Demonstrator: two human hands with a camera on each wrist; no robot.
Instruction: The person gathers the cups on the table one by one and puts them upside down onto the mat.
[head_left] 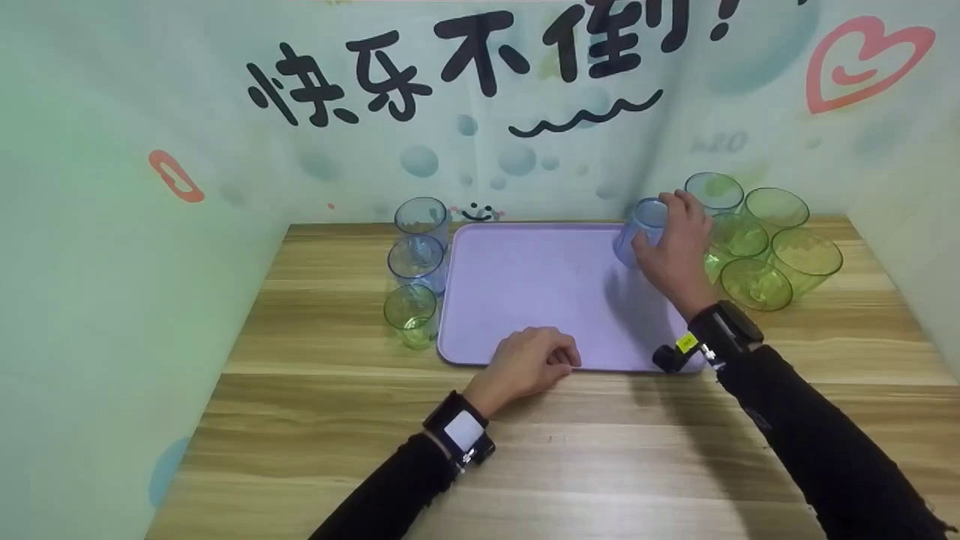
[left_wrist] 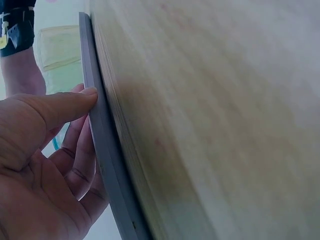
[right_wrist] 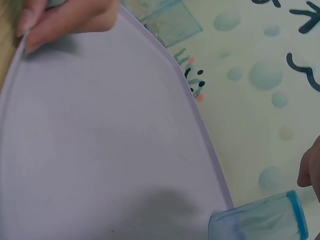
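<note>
My right hand (head_left: 679, 251) grips a clear blue plastic cup (head_left: 637, 238), thumb on one side and fingers at the rim. The cup overlaps the far right corner of the lilac tray (head_left: 540, 292); in the right wrist view the blue cup (right_wrist: 260, 220) shows beside the tray's edge, with only part of the hand visible. At the tray's near edge, my left hand (head_left: 529, 364) has its fingers curled. The left wrist view shows its thumb (left_wrist: 75, 105) against the tray rim (left_wrist: 102, 120) and the other fingers on the far side of the rim.
Left of the tray stand two blue cups (head_left: 416, 262) and a green cup (head_left: 412, 315) in a column. On the right, several green cups (head_left: 806, 259) and a blue-rimmed cup (head_left: 712, 193) cluster close to my right hand. A printed backdrop (head_left: 480, 165) rises behind the wooden table (head_left: 315, 412).
</note>
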